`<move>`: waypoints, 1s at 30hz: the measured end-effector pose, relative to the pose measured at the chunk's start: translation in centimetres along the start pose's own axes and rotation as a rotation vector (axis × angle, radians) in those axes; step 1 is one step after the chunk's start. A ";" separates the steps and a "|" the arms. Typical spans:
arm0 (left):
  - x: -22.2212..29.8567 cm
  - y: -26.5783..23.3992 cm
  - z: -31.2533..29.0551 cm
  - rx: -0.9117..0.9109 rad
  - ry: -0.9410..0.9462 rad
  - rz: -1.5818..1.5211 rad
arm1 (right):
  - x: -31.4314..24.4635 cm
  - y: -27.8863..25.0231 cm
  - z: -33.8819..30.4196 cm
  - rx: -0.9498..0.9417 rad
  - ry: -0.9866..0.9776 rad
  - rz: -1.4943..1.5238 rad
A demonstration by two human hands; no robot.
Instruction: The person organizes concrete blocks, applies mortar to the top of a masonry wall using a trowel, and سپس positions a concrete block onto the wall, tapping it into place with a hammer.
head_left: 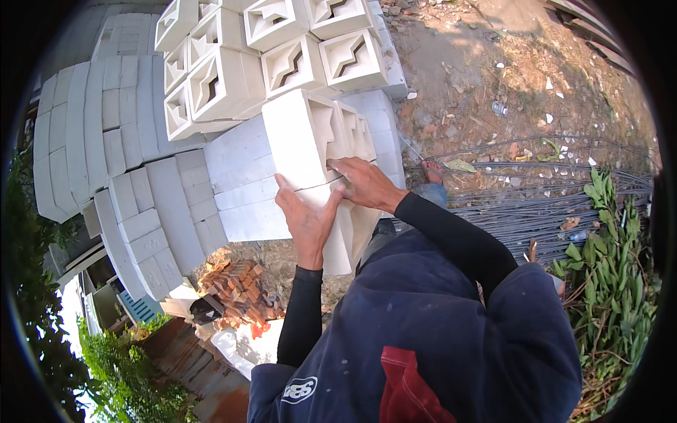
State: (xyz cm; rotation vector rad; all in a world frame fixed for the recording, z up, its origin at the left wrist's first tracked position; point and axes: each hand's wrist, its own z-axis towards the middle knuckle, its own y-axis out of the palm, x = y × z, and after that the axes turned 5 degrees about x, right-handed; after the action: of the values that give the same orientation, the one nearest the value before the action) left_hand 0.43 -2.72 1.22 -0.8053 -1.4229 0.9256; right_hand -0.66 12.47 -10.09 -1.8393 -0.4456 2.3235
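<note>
Two pale ventilation blocks meet in front of me, one farther off [293, 137] with cut-out openings on its right side, the other [340, 243] close to my body. My left hand [305, 220] grips the nearer block by its upper left part, thumb toward the right, fingertips by the seam between the two. At that seam's right end, my right hand [367, 185] has its fingers bent against the blocks, around the edge of an opening. Some of its fingertips are hidden. Both blocks are close together at the near end of a stack of long white blocks [243, 166].
More ventilation blocks [293, 63] with zigzag cut-outs are piled beyond. Grey-white block stacks [151, 218] stand left. Broken red bricks [240, 292] lie lower left. Right are long dark rods [493, 211], leafy branches [613, 275] and littered dirt ground [508, 92]. A bare foot [433, 171] shows.
</note>
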 end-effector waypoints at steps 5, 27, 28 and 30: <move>-1.2 -0.6 -0.5 -0.007 0.125 0.025 | 0.5 0.6 0.5 -0.034 -0.019 0.037; -6.0 -1.4 2.7 -0.375 -0.496 -0.592 | -0.5 -0.5 2.1 -0.148 -0.072 0.004; -5.4 -1.5 2.6 -0.382 -0.476 -0.581 | -0.4 -0.2 1.9 -0.133 -0.069 0.010; -3.9 -1.9 3.2 -0.376 -0.426 -0.556 | -0.1 -0.3 1.9 -0.098 -0.084 0.023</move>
State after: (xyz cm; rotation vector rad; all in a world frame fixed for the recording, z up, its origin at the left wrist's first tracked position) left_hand -2.43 -7.31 1.20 -0.4408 -2.0969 0.4097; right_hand -2.54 12.51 -9.51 -1.8031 -0.5620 2.4423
